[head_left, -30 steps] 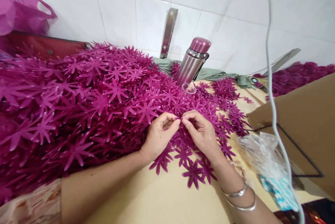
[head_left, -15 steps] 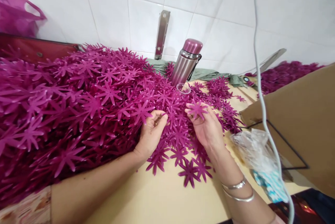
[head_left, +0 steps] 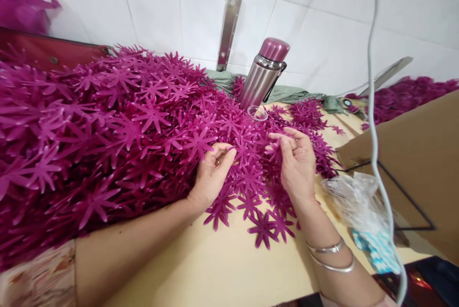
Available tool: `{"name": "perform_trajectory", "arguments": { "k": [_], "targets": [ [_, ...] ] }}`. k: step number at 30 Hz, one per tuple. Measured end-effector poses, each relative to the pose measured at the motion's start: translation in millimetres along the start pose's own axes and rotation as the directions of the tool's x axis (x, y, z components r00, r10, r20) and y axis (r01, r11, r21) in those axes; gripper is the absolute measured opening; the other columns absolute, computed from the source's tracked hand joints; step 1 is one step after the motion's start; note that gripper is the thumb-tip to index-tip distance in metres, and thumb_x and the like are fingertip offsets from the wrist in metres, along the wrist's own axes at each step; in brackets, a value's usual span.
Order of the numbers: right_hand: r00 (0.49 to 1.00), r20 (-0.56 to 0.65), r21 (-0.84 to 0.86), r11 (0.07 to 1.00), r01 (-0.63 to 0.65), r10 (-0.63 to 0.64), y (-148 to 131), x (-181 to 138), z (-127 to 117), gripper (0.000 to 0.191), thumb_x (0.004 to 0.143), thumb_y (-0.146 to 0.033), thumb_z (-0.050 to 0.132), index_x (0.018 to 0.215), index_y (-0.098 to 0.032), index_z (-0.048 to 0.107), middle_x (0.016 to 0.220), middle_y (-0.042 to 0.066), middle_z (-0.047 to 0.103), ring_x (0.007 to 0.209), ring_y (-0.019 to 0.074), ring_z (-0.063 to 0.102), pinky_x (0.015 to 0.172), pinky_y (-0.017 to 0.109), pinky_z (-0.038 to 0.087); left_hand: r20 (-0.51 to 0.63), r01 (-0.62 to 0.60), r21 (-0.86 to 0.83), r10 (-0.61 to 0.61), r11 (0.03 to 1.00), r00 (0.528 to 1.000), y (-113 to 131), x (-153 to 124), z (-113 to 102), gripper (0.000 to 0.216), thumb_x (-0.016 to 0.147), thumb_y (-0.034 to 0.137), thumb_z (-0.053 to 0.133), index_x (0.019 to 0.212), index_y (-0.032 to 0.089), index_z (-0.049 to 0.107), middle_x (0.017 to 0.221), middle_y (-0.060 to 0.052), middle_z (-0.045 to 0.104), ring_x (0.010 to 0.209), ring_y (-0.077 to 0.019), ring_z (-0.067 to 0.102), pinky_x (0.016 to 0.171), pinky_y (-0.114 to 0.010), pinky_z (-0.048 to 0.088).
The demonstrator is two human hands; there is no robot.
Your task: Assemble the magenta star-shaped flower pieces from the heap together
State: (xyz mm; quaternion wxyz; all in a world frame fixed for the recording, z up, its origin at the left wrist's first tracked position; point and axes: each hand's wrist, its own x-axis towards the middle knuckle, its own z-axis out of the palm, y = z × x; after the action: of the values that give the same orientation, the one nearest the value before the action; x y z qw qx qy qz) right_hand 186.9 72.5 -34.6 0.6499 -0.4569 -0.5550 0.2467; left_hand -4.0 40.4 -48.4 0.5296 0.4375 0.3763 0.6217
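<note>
A big heap of magenta star-shaped plastic flowers covers the left half of the tan table. My left hand rests at the heap's edge with its fingers curled and thumb against the forefinger, pinching something small that I cannot make out. My right hand hovers just right of it, palm turned left, fingers loosely stretched over the flat flowers with nothing in them. A few single flowers lie flat on the table below both hands. Two silver bangles sit on my right wrist.
A steel flask with a pink cap stands behind the hands, a small clear ring at its foot. A cardboard box, a crumpled plastic bag and a hanging grey cable are to the right. Behind is a tiled wall.
My hands have parted from a joint pinch. The right hand lifted a flower half a second ago and no longer holds it; the left hand stayed curled at the heap's edge.
</note>
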Motion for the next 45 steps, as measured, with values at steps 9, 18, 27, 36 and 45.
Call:
{"name": "perform_trajectory", "arguments": {
  "k": [9,18,27,36,45],
  "targets": [
    [0.888,0.268,-0.425,0.782,0.457,-0.373,-32.0,-14.7,8.2,0.022,0.09,-0.032,0.078,0.112,-0.029,0.075,0.126,0.009,0.074,0.125,0.03,0.063,0.116,0.057,0.04,0.027,-0.013,-0.005,0.013,1.0,1.0,1.7,-0.2,-0.3,0.015,0.088,0.032,0.073,0.093,0.019,0.067,0.088,0.0,0.069,0.081,-0.0122,0.062,0.081,-0.025,0.049],
    [0.939,0.332,-0.234,0.956,0.178,-0.094,-30.1,-26.7,17.0,0.0,0.091,-0.024,0.075,0.091,-0.025,0.075,0.099,0.003,0.077,0.096,0.0205,0.071,0.097,0.039,0.054,0.122,-0.001,-0.012,0.003,1.0,0.993,1.6,-1.0,-2.4,0.014,0.087,0.031,0.077,0.089,0.017,0.075,0.085,0.0,0.075,0.08,-0.0125,0.066,0.082,-0.025,0.053],
    [0.929,0.368,-0.151,0.984,0.099,-0.037,-26.8,-26.1,15.3,0.003,0.094,-0.025,0.073,0.092,-0.025,0.075,0.094,0.0,0.077,0.09,0.0165,0.071,0.088,0.03,0.054,0.146,0.049,-0.076,-0.038,0.996,0.989,3.1,-0.5,-1.3,0.022,0.081,0.037,0.083,0.086,0.017,0.076,0.084,-0.001,0.078,0.078,-0.0143,0.072,0.083,-0.029,0.06],
    [0.95,0.313,-0.084,0.995,0.051,-0.022,-20.7,-30.0,19.4,0.008,0.096,-0.029,0.069,0.091,-0.023,0.071,0.09,0.0,0.072,0.087,0.0159,0.065,0.084,0.029,0.049,0.115,0.016,-0.056,-0.01,0.998,0.993,-0.4,1.2,-0.9,0.018,0.083,0.032,0.079,0.09,0.018,0.07,0.084,0.002,0.072,0.078,-0.011,0.066,0.08,-0.024,0.055],
    [0.942,0.097,0.479,0.815,-0.327,0.322,-1.6,-12.7,16.8,0.026,0.077,-0.034,0.088,0.084,-0.024,0.066,0.078,-0.005,0.068,0.072,0.0123,0.062,0.074,0.025,0.049,0.025,0.042,-0.027,-0.041,0.999,0.999,-3.9,3.0,-2.9,0.016,0.088,0.033,0.073,0.095,0.019,0.068,0.091,0.001,0.068,0.085,-0.0109,0.061,0.083,-0.023,0.05]
  ]
}}
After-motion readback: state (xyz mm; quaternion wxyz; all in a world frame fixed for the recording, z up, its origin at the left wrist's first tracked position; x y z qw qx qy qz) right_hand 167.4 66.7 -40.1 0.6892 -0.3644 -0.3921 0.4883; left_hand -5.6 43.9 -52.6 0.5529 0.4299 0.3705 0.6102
